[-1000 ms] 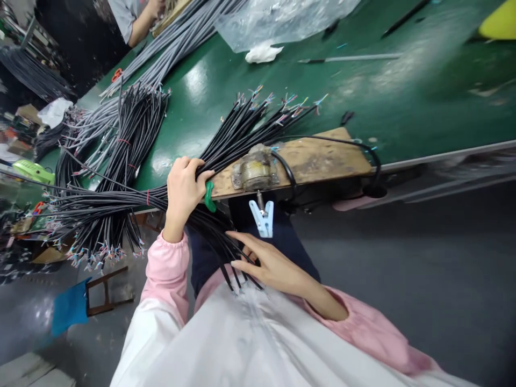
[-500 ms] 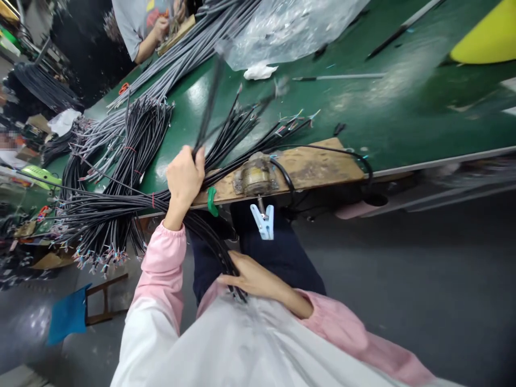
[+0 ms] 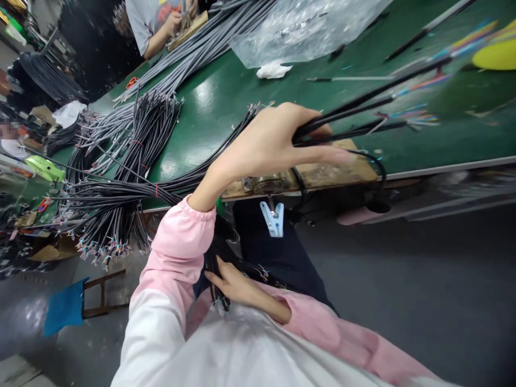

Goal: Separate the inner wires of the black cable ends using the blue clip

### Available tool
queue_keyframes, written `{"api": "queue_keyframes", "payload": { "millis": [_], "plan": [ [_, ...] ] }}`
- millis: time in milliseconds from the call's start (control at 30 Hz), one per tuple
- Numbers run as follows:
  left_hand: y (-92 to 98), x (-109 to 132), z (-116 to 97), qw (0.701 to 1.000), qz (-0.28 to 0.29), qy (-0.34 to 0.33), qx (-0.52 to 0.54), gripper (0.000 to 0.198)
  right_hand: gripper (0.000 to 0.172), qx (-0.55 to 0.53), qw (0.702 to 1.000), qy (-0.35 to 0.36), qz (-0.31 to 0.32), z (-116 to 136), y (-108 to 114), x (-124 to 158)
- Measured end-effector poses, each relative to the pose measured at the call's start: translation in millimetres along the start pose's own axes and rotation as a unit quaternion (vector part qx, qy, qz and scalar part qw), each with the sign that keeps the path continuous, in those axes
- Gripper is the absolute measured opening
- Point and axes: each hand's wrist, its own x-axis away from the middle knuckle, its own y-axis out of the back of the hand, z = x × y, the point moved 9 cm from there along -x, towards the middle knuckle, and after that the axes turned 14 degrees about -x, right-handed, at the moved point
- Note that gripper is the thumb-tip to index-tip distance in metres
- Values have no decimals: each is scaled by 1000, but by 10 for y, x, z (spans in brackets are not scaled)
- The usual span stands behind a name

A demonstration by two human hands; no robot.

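Observation:
Several black cables (image 3: 346, 110) with stripped, coloured wire ends are gripped in my left hand (image 3: 274, 137), raised over the wooden board at the table's front edge. Their ends point right, toward the camera. Low at my lap, my right hand (image 3: 237, 285) is closed around another bunch of black cables (image 3: 215, 285), whose wire ends stick out beneath it. Behind my left wrist, more black cables (image 3: 237, 137) run across the table from a tied bundle (image 3: 113, 196). A light blue clip (image 3: 274, 219) hangs from a metal fixture on the board, partly hidden by my left hand.
On the green table (image 3: 435, 148) lie grey cables (image 3: 193, 59), a clear plastic bag (image 3: 306, 35), white tissue (image 3: 274, 70) and a pen-like stick (image 3: 346, 79). Another person's hand (image 3: 174, 22) works at the far side. A blue stool (image 3: 66, 306) stands lower left.
My left hand has swung right and up toward the camera, carrying cables away from the table bunch. My right hand has shifted slightly left with its bunch.

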Motion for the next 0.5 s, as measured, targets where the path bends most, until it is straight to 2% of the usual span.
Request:
{"api": "queue_keyframes", "payload": {
  "millis": [67,167,267,400,500],
  "plan": [
    [-67,-85,61,997,-2,65,-52,79,40,-5,1000,2,1,16,-13,7],
    [-177,-126,255,979,0,188,-85,40,40,-10,1000,5,-1,49,-5,15],
    [-269,-137,351,969,9,237,-67,16,43,-10,1000,6,-2,104,-1,24],
    [-179,-133,302,975,-59,212,-35,29,44,-11,1000,12,9,174,-76,53],
    [-62,6,-40,987,-123,99,20,33,42,-11,1000,20,21,169,-154,116]
  ]
}}
